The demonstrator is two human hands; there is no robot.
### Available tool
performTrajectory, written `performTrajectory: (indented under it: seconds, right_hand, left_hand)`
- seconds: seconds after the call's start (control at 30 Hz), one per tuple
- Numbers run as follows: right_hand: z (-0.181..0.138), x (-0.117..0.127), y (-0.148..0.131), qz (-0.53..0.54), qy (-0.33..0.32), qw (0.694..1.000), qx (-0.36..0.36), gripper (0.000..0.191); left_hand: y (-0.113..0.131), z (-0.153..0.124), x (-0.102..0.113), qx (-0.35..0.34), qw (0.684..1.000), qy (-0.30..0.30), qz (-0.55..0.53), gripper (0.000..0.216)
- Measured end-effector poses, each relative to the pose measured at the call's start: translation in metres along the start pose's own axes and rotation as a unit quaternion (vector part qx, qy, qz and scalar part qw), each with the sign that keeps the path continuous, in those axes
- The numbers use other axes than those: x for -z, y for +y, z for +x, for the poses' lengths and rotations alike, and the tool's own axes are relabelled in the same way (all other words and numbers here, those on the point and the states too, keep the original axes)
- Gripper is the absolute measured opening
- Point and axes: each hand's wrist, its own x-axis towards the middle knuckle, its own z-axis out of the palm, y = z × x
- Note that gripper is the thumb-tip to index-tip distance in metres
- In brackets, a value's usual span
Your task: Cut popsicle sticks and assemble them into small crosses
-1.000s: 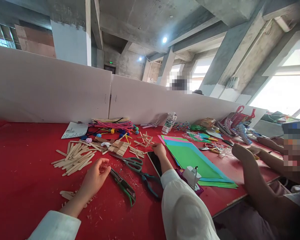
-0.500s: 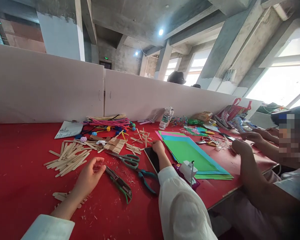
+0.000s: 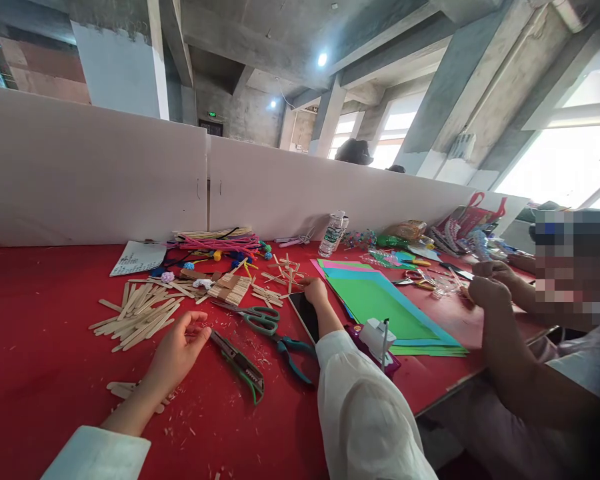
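My left hand (image 3: 177, 350) lies on the red table (image 3: 40, 360) with its fingers loosely apart and nothing in them. It is just left of a green utility knife (image 3: 240, 363) and near a pile of wooden craft sticks (image 3: 137, 317). My right hand (image 3: 316, 292) rests further back with its fingers curled under, at the top edge of a dark phone (image 3: 305, 315). What those fingers hold, if anything, is hidden. Scattered short sticks (image 3: 280, 273) lie just beyond it. Green-handled scissors (image 3: 257, 319) and blue-handled pliers (image 3: 293, 350) lie between my hands.
Coloured paper sheets (image 3: 380, 303) and a white glue-gun-like tool (image 3: 377, 337) lie right of my arm. Pipe cleaners (image 3: 220, 243), a water bottle (image 3: 333, 235) and a white divider (image 3: 95, 180) stand at the back. Another person's hands (image 3: 490, 290) work at the right.
My left hand's fingers have opened slightly. My right hand has stayed by the phone. The other person's hands have come closer together at the right.
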Motion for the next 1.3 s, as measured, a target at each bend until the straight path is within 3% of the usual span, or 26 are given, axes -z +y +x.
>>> performTrajectory:
  seconds: [0.23, 0.5, 0.83, 1.07, 1.3]
  right_hand:
    - [0.007, -0.003, 0.002, 0.004, -0.028, 0.999, 0.026, 0.027]
    - [0.007, -0.002, 0.004, 0.000, -0.005, 0.999, 0.037, 0.026]
    - [-0.001, 0.011, -0.007, -0.016, 0.027, 0.998, 0.053, 0.024]
    - [-0.023, 0.013, -0.043, -0.053, -0.074, 0.976, 0.197, 0.025]
    - [-0.043, -0.007, -0.068, -0.142, -0.115, 0.962, 0.203, 0.030]
  left_hand:
    - [0.002, 0.000, -0.001, -0.006, 1.000, -0.002, 0.002, 0.035]
    - [-0.005, -0.001, 0.000, 0.002, 0.999, -0.024, 0.022, 0.038]
    - [-0.002, -0.001, 0.000, 0.005, 1.000, -0.010, 0.001, 0.037]
    - [-0.001, 0.000, -0.001, -0.003, 1.000, -0.004, 0.001, 0.036]
    - [-0.002, -0.001, 0.001, -0.004, 1.000, -0.004, 0.009, 0.037]
